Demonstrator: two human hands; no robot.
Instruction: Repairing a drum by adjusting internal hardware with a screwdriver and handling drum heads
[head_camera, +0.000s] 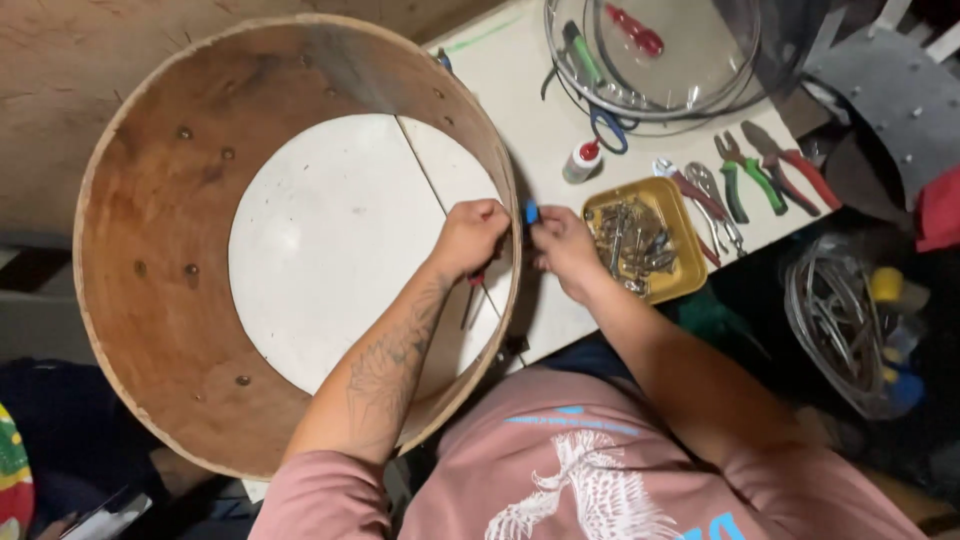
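Drum shell wall between both fists.

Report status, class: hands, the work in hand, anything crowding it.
Left hand inside wooden drum shell, gripping a tool. Right hand outside wall, pinching small blue piece. Yellow tray of hardware beside right hand.

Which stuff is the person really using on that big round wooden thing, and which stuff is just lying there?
In use:
- big round wooden drum shell
- left hand, inside the shell
- right hand, pinching a small blue-handled tool

Just lying about:
- yellow tray of metal bits
- green-handled pliers
- red-handled pliers
- small white glue bottle
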